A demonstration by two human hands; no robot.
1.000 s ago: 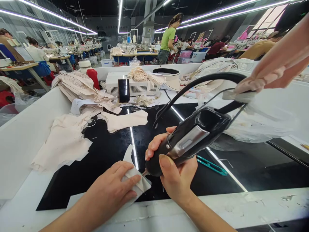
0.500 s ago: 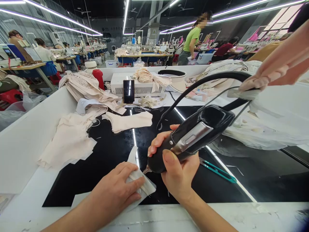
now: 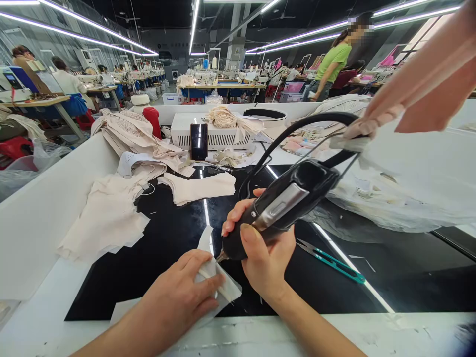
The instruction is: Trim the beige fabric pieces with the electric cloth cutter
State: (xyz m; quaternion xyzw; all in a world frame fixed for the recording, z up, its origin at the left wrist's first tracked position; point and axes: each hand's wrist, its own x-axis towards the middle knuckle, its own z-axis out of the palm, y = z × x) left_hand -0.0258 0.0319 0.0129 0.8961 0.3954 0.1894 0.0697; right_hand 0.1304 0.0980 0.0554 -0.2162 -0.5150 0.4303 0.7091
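My right hand (image 3: pixel 262 248) is wrapped around a black corded handheld power tool (image 3: pixel 282 208) with a silver lever along its side. Its narrow metal tip (image 3: pixel 222 257) points down-left and meets the edge of a pale fabric piece (image 3: pixel 231 290). On that piece, my left hand (image 3: pixel 186 285) is closed, fingers and thumb pressing it to the black board (image 3: pixel 178 228). One strip of the fabric sticks up beyond my left fingers. Part of the piece is hidden under the hand. Teal thread snips (image 3: pixel 340 265) lie to the right of my right hand.
A stack of cream fabric cutouts (image 3: pixel 199 188) and a larger cream pile (image 3: pixel 106 213) lie left. Behind stand a phone (image 3: pixel 199 141), a white vented box (image 3: pixel 178 131) and a red bottle (image 3: pixel 151 121). A clear plastic bag (image 3: pixel 401 208) lies right. Blurry pinkish shapes hang upper right, by the tool's cord.
My right hand has brought the tool a little left and down, its tip now at the fabric's edge. My left hand stays almost still. A person in green has moved right in the background.
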